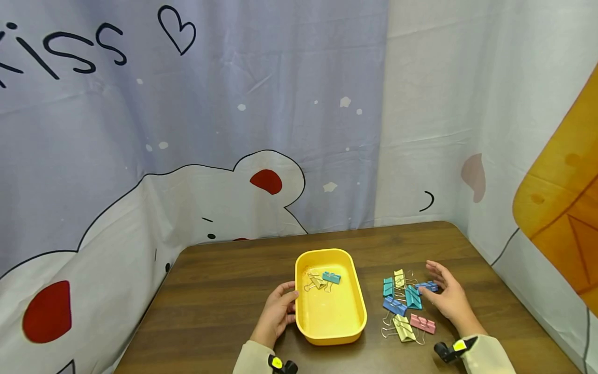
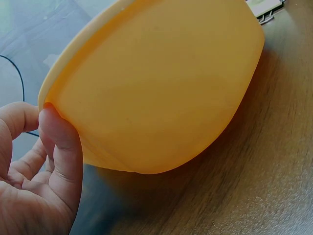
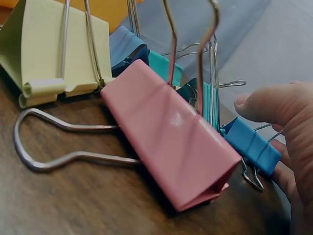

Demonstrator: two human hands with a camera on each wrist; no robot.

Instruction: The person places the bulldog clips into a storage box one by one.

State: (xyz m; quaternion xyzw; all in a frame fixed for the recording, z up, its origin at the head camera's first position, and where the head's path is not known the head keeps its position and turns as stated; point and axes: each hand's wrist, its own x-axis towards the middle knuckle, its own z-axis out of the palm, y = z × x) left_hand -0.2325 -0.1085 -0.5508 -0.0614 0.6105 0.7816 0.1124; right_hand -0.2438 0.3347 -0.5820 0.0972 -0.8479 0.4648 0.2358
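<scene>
My left hand (image 1: 276, 314) grips the left rim of a yellow plastic tray (image 1: 331, 319), thumb on the rim and fingers against the outer side. Inside the tray lie a yellow binder clip (image 1: 319, 282) and a teal binder clip (image 1: 331, 277). At the right, my right hand (image 1: 449, 301) is spread around a blue binder clip (image 1: 428, 286) at the edge of a loose group. The right wrist view has that blue clip (image 3: 252, 147) between thumb and fingers, with the thumb apart from it. A pink binder clip (image 3: 171, 134) fills the foreground there.
Around the blue clip lie a teal clip (image 1: 413, 297), another blue clip (image 1: 395, 305), yellow clips (image 1: 404, 329) and the pink clip (image 1: 422, 323), several with wire handles sticking out. All rest on a brown wooden table (image 1: 210, 306). A printed curtain (image 1: 280, 104) hangs behind it.
</scene>
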